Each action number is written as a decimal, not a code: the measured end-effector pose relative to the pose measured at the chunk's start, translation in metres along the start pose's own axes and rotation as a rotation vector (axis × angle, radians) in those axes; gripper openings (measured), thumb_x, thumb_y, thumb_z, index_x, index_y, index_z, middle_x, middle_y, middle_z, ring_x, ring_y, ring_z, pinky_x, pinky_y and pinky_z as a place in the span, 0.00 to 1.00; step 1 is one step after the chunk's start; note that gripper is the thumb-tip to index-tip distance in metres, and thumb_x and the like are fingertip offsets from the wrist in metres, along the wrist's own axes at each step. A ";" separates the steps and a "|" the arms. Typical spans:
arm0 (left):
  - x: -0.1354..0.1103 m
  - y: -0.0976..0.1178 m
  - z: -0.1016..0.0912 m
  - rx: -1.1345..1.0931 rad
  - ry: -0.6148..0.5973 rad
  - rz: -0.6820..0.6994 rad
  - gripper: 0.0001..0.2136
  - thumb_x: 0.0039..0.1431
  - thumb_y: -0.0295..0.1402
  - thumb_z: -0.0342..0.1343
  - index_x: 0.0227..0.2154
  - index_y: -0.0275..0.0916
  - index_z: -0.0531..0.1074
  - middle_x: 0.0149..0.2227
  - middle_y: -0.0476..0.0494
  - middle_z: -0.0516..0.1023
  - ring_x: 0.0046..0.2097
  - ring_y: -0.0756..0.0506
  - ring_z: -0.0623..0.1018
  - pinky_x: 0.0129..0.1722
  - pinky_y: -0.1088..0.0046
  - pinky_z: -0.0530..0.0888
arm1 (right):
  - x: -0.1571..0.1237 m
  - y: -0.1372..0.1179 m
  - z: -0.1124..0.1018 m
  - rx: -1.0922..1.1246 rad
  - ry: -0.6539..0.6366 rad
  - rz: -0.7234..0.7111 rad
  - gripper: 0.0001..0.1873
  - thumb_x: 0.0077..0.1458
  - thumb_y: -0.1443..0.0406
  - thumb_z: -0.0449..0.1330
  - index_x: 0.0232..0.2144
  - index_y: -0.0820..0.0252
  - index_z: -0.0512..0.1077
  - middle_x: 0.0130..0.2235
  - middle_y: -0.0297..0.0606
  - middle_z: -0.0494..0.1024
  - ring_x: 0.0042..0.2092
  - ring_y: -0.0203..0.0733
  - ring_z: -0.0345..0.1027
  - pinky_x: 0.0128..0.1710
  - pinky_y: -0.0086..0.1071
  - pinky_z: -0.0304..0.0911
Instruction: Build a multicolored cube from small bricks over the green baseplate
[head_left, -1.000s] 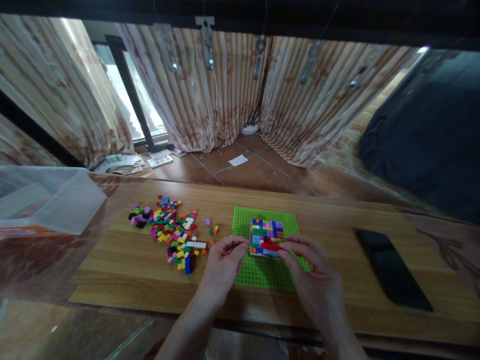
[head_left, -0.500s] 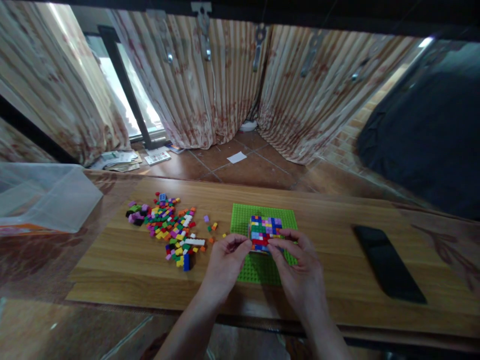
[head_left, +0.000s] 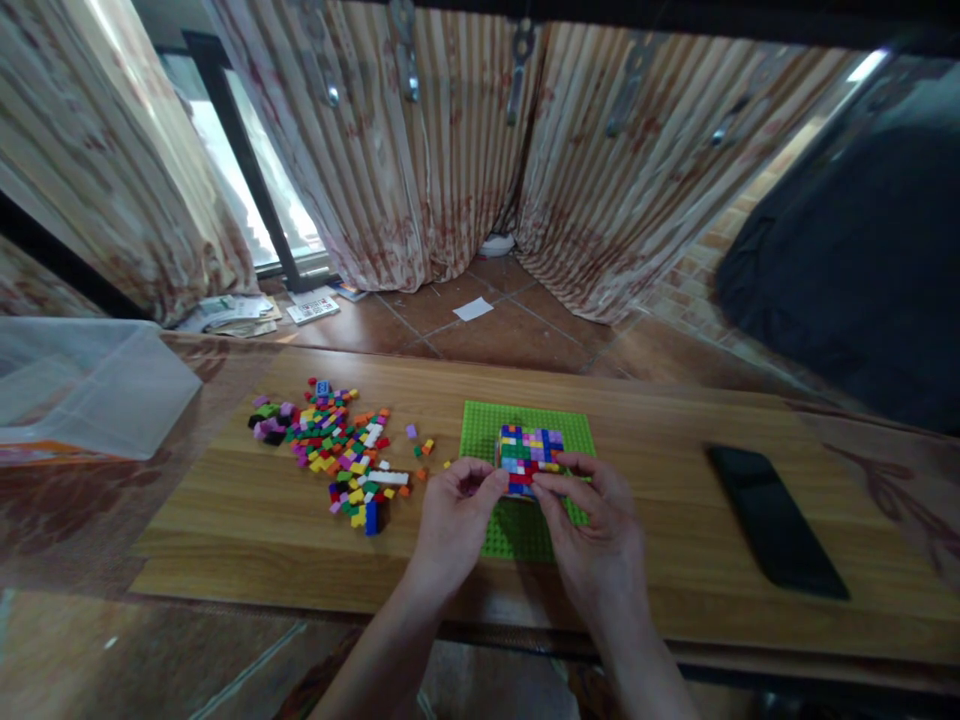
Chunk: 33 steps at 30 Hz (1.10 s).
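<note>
A many-coloured brick block (head_left: 529,452) stands on a green baseplate (head_left: 555,422) in the middle of the wooden table (head_left: 660,540). My left hand (head_left: 456,520) has its fingers curled and pinched against the block's near left side. My right hand (head_left: 596,535) presses thumb and fingers on the block's near right edge, where red bricks show. Both hands cover the front part of the baseplate.
A loose heap of small coloured bricks (head_left: 337,450) lies left of the baseplate. A black phone (head_left: 776,520) lies on the right of the table. A clear plastic tub (head_left: 82,385) stands at far left. Curtains and a tiled floor lie beyond the table's far edge.
My hands have closed in nearer each other on the block's front edge. The red brick seen between them earlier is now mostly covered by my fingers. The camera tilted slightly.
</note>
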<state>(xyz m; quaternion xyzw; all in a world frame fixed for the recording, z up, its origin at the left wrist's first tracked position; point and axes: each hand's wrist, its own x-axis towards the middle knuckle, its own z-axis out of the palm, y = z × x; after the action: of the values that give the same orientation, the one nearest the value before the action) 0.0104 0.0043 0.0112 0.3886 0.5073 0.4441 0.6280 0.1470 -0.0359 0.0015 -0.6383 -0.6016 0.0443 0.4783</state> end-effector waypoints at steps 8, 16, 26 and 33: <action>0.000 -0.002 0.006 -0.044 0.072 -0.009 0.10 0.46 0.38 0.63 0.21 0.36 0.71 0.18 0.55 0.66 0.20 0.55 0.59 0.21 0.78 0.56 | 0.004 -0.002 -0.004 -0.086 -0.028 -0.027 0.06 0.57 0.64 0.61 0.32 0.52 0.79 0.44 0.40 0.73 0.46 0.45 0.65 0.45 0.42 0.63; -0.001 -0.003 0.014 -0.133 0.099 -0.027 0.10 0.46 0.36 0.63 0.24 0.37 0.69 0.19 0.57 0.65 0.19 0.57 0.59 0.20 0.79 0.56 | 0.000 0.002 0.002 -0.047 0.019 -0.008 0.07 0.57 0.62 0.61 0.33 0.50 0.80 0.44 0.39 0.74 0.46 0.45 0.66 0.45 0.43 0.65; 0.001 -0.003 0.016 -0.095 0.088 -0.014 0.10 0.49 0.36 0.61 0.32 0.38 0.70 0.19 0.58 0.65 0.17 0.56 0.62 0.16 0.80 0.59 | -0.002 0.003 0.010 0.105 0.064 0.104 0.06 0.55 0.61 0.62 0.31 0.51 0.80 0.43 0.39 0.73 0.45 0.43 0.68 0.44 0.40 0.68; 0.001 -0.002 0.015 -0.045 0.092 0.014 0.10 0.48 0.37 0.62 0.31 0.37 0.70 0.19 0.57 0.66 0.17 0.55 0.63 0.16 0.80 0.60 | -0.006 0.008 0.011 0.088 0.072 -0.002 0.07 0.57 0.64 0.60 0.34 0.51 0.79 0.43 0.39 0.73 0.46 0.42 0.69 0.46 0.42 0.68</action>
<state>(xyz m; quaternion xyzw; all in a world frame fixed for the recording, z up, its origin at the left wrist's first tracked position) 0.0254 0.0046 0.0119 0.3573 0.5228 0.4773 0.6093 0.1441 -0.0329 -0.0127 -0.6171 -0.5822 0.0471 0.5273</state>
